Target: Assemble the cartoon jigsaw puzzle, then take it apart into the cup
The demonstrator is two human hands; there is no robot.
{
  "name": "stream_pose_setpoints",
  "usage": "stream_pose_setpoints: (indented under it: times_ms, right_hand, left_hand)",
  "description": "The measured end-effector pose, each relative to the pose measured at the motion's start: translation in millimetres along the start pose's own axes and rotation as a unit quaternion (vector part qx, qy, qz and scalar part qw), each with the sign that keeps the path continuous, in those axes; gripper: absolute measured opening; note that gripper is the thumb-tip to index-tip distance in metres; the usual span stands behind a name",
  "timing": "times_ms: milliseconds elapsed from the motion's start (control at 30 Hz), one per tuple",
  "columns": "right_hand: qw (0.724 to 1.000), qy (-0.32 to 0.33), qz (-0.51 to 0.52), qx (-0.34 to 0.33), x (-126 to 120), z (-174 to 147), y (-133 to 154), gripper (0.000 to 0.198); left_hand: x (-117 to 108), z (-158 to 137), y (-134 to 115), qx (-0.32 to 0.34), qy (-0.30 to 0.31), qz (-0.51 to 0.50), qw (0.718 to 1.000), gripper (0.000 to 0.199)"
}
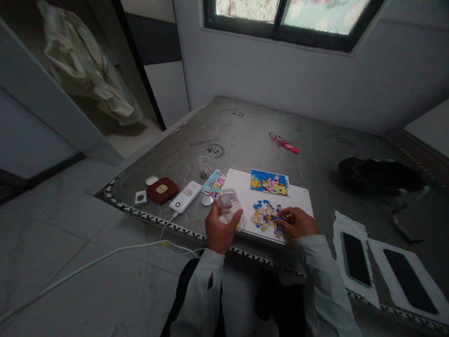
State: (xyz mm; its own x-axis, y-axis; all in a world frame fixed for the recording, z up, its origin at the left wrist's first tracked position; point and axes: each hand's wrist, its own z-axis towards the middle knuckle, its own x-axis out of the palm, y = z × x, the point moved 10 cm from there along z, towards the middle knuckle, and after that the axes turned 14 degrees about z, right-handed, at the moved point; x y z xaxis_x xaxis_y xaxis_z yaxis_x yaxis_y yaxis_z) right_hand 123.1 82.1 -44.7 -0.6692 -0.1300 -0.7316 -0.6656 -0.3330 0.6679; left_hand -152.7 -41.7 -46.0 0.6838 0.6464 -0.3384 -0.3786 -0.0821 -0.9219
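My left hand (221, 230) is wrapped round a clear plastic jar (235, 209), which it holds tilted above the near left part of a white board (304, 199). A loose pile of jigsaw puzzle pieces (264, 216), blue, yellow and tan, is spread on the board. At the pile's right edge my right hand (300, 222) has its fingers pinched together on puzzle pieces, mostly hidden by the fingers. Behind the pile lies a blue cartoon picture card (269, 182). A round silver lid (207, 201) rests left of the jar.
Left of the board are another cartoon card (214, 182), a small clear jar (205, 167), a white power bank (185, 197) with a cable, and a brown case (162, 190). A red wrapper (285, 143) lies farther back. Two phones (356, 259) and a black bag (379, 175) are rightward.
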Motion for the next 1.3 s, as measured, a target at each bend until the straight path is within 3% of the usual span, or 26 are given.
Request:
stream_pose_setpoints:
  times_ms: [200,500,733,1067,1300]
  right_hand:
    - [0.999,-0.008,0.024,0.022,-3,-2,1,0.021]
    - [0.998,-0.011,0.059,0.035,-6,-3,-2,0.026]
    - [0.996,-0.017,0.074,0.046,-6,-5,-9,0.032]
    - [0.99,-0.04,0.107,0.084,-10,-9,-18,0.029]
    - [0.989,-0.029,0.129,0.061,-5,-4,-11,0.036]
  left_hand:
    - [0,-6,-11,0.042,-0.02,0.071,0.996,0.052]
    - [2,-28,-50,0.243,-0.087,0.164,0.952,0.064]
    - [9,-39,-58,0.323,-0.093,0.169,0.926,0.069]
    - [10,-42,-57,0.34,-0.113,0.167,0.919,0.069]
    - [8,-40,-57,0.329,-0.12,0.161,0.923,0.069]
